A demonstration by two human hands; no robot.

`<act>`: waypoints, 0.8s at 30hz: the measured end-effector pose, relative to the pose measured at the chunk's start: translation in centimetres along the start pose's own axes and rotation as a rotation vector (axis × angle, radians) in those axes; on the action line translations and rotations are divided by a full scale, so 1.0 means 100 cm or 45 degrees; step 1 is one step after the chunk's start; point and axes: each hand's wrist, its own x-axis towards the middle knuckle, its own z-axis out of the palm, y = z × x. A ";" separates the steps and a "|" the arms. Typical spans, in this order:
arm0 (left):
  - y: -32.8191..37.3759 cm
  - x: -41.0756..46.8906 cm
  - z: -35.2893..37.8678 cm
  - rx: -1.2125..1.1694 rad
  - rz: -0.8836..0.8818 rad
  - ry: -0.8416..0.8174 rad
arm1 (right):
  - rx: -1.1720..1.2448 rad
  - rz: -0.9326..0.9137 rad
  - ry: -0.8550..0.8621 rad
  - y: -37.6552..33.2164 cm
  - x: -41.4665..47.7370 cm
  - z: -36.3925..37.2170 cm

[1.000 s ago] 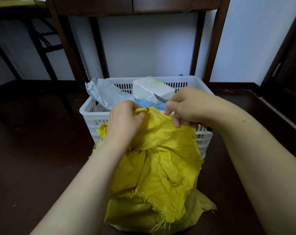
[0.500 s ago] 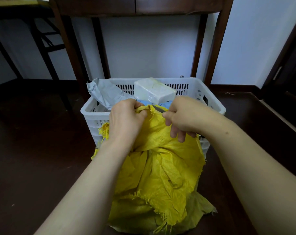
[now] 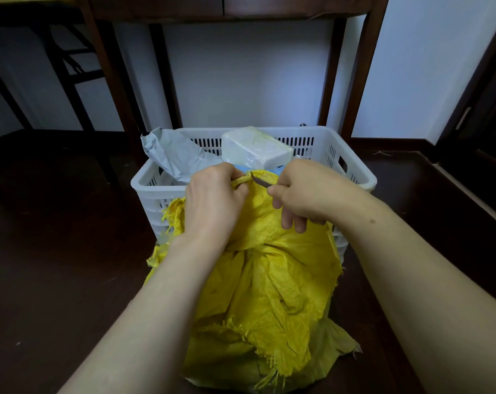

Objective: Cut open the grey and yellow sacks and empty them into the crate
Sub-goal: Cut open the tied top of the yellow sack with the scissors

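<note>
A dark floor (image 3: 56, 265) is filling most of the view. A white wall (image 3: 241, 81) is standing at 12 o'clock. The dark wooden legs of a table (image 3: 110, 81) are standing in front of that wall.

A yellow sack (image 3: 269, 294) is sitting on the floor at 6 o'clock from the crate. It is leaning on the crate's near wall. Its cloth is crumpled, and loose threads are hanging from its torn edges. Its top is bunched up and reaching over the crate's near rim.

A white plastic crate (image 3: 161, 191) with slotted walls is sitting on the floor near the middle. A grey sack (image 3: 178, 157) is lying inside it at the 10 o'clock corner, crumpled and poking over the rim. A white block (image 3: 255, 149) wrapped in clear plastic is lying in the crate at 12 o'clock. A bit of something blue (image 3: 241, 167) is peeking out under the block.

The left grip (image 3: 212, 203) is squeezing the bunched top of the yellow sack with curled fingers. The right grip (image 3: 306, 191) is just beside it at 3 o'clock, pinching a small knife (image 3: 259, 182) between thumb and first finger. The other fingers are curling down over the yellow cloth. The grey blade is pointing to 10 o'clock, with its tip right at the bunched top, next to the left fingers.
</note>
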 end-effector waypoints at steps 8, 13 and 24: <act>0.002 -0.003 0.000 0.062 0.098 -0.016 | -0.038 0.022 0.128 0.002 0.005 0.007; 0.001 -0.002 0.000 0.047 0.166 -0.007 | -0.207 -0.022 0.292 -0.002 0.004 0.014; -0.005 0.002 -0.008 0.063 0.152 0.019 | -0.223 -0.068 0.283 0.001 0.004 0.011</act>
